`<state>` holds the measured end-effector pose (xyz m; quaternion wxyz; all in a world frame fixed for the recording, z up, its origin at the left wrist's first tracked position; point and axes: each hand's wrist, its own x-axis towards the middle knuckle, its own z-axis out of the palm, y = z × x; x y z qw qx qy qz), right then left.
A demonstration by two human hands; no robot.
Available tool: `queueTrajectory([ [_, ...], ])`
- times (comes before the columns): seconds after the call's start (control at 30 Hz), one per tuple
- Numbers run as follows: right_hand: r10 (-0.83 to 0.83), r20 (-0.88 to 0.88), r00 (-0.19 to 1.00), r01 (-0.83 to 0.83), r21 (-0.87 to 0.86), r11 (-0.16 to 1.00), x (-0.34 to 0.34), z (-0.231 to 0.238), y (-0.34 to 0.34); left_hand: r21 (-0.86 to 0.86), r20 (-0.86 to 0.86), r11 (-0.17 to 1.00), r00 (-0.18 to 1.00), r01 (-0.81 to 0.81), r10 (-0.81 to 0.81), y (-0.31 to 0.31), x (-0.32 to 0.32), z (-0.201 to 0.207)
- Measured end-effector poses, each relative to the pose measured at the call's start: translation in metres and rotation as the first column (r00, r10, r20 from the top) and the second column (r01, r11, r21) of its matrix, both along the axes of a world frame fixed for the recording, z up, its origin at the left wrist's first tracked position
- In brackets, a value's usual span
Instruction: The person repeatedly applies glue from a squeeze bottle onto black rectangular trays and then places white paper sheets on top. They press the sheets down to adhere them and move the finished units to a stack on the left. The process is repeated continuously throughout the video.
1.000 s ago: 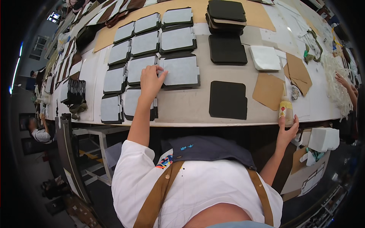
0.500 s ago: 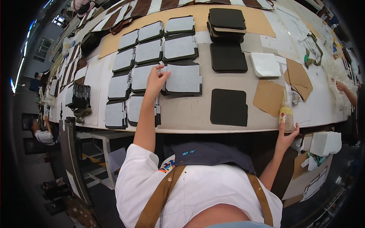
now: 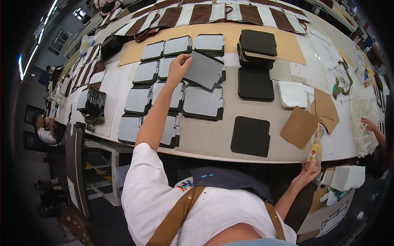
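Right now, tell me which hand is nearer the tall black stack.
Left: the left hand is leftward of the stack; the right hand is farther, by the table's near edge.

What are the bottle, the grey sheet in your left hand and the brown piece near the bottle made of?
The bottle: probably plastic, its sides look cloudy and see-through. The grey sheet: maybe stiff fabric or thin board, flat and dull. The brown piece: likely card, plain tan, matte, straight-edged, though leather is possible.

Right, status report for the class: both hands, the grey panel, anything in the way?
Left hand pinching grey panel, tilted over stacked panels. Right hand around narrow-nozzled squeeze bottle, nozzle up. No obstruction visible.
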<state>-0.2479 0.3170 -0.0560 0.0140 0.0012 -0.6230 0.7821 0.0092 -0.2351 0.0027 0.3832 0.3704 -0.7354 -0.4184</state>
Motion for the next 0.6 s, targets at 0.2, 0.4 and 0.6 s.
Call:
queueTrajectory([
  [0.2,-0.036,0.009,0.999,0.036,-0.065,0.997,-0.006,0.004,-0.008,0.025,-0.032,0.965,0.965,-0.261,0.261,-0.103,0.020,-0.032],
  [0.4,-0.063,-0.007,0.998,0.063,0.004,0.998,-0.010,0.005,-0.013,0.022,-0.066,0.890,0.887,-0.456,0.456,-0.204,0.031,-0.058],
  [0.6,-0.042,-0.003,0.999,0.043,0.012,0.999,-0.011,0.007,-0.016,0.004,-0.017,0.817,0.817,-0.576,0.576,-0.260,0.051,-0.082],
])
